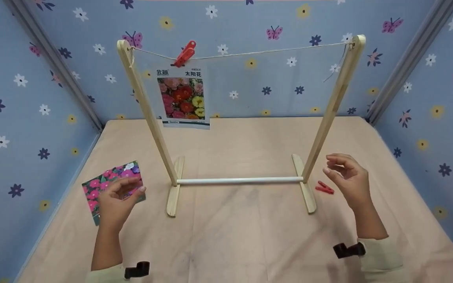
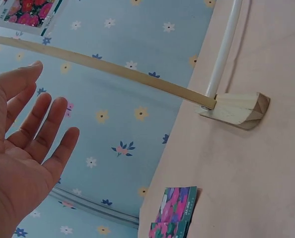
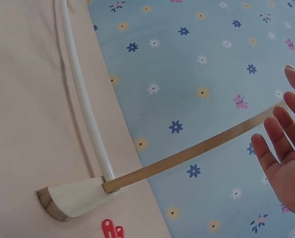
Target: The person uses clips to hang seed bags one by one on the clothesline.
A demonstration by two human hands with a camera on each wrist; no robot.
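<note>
My left hand (image 1: 117, 200) hovers above flower-picture seed packets (image 1: 92, 194), its fingers loosely bent around nothing. In the left wrist view, those packets (image 2: 173, 210) lie on the table, apart from the hand (image 2: 31, 134). On the other side, my right hand (image 1: 350, 181) is held up near a red clothespin (image 1: 324, 188) on the table, and it too holds nothing. A seed packet with red and yellow flowers (image 1: 183, 98) hangs from the string (image 1: 266, 51), clipped by another red clothespin (image 1: 185, 54). In the right wrist view, the fingers of the hand (image 3: 286, 148) are spread apart.
A wooden frame stands mid-table, with a left post (image 1: 148, 114), a right post (image 1: 334, 106) and a white crossbar (image 1: 238, 181) low between its feet. The table has a beige cover (image 1: 226, 236). Blue flower-patterned walls (image 1: 242, 90) enclose the back and sides.
</note>
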